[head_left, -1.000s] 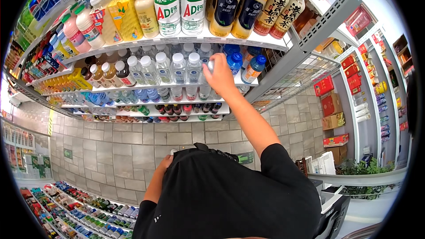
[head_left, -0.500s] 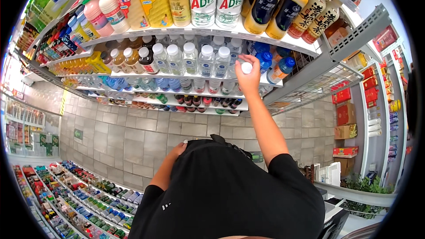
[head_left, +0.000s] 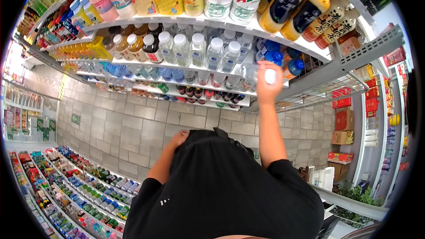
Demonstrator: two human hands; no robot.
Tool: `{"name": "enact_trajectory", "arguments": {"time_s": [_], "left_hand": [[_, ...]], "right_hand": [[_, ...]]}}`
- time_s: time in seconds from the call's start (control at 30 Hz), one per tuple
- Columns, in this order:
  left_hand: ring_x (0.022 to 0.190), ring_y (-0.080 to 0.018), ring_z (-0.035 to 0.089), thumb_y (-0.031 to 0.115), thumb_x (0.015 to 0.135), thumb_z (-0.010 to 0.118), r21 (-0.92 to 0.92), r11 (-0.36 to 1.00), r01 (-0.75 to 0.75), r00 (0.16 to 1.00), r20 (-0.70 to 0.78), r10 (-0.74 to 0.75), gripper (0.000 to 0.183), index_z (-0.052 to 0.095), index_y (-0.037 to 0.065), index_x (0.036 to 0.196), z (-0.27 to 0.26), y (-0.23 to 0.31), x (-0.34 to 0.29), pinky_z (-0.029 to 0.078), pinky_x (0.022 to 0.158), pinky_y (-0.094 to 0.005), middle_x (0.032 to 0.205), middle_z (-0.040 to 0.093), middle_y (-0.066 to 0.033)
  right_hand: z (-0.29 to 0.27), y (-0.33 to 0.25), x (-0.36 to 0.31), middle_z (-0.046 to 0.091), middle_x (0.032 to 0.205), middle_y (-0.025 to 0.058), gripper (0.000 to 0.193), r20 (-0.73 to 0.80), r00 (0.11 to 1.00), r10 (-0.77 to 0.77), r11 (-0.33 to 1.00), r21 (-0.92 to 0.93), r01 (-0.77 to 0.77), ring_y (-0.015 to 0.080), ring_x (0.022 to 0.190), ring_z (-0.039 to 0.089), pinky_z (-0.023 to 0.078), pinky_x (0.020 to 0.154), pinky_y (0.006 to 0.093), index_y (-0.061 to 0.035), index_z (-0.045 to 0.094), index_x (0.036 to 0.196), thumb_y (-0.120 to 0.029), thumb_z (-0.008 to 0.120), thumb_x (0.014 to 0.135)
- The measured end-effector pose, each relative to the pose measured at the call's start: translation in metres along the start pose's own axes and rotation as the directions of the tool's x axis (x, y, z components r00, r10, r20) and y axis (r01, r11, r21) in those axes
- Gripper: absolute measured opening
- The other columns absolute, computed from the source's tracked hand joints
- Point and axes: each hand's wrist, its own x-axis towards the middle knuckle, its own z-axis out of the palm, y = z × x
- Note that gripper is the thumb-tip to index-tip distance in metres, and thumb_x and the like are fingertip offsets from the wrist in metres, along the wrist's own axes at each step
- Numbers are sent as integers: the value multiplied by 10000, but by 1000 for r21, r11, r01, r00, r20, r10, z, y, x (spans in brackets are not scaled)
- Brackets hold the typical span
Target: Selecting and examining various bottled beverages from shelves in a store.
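Note:
A clear plastic bottle with a white cap lies tilted in my right hand, out in front of the drinks shelf. My fingers are closed round its neck end, and its see-through body points left. Just behind it on the shelf stands a row of similar white-capped clear bottles, with blue-capped bottles to their right. Low beside my waist, my left hand rests against my black shirt, its fingers mostly hidden.
Above, a shelf carries milk drinks, yellow cartons and juice bottles. A grey perforated post and a wire rack edge the shelving on the right. Tiled floor lies below; more stocked shelves stand at lower left.
My right hand has drawn the bottle away from the shelf, rightward and down, and tipped it so its clear body shows. The view has shifted slightly; my left hand stays by my waist.

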Motion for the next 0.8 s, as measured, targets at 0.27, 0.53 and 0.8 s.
{"name": "enact_trajectory", "arguments": {"time_s": [0.27,0.53,0.8], "left_hand": [[1216,-277,644,410,1102,495,-284,874,-395,908,24,418,491,633,2,1337,-43,225,-55,484,1055,-387,1269,699,-175],[1072,-129,644,358,1075,604,-607,722,-332,587,466,662,428,586,20,1336,-62,339,-115,517,987,-321,1155,680,-50],[975,-110,671,262,921,817,-445,803,-396,645,488,588,409,662,18,1211,-55,348,-132,535,908,-284,1059,721,-31]], "right_hand": [[-37,-40,-12,676,854,145,102,231,926,300,708,597,-378,314,853,660,544,839,498,-23,574,925,-123,569,944],[-33,-38,-32,647,800,106,215,569,736,368,225,713,-664,296,807,627,495,795,494,-83,550,849,-256,503,968],[-44,-35,-37,629,765,124,218,573,688,446,91,735,-672,323,740,627,520,763,505,-84,536,821,-259,507,947]]}}
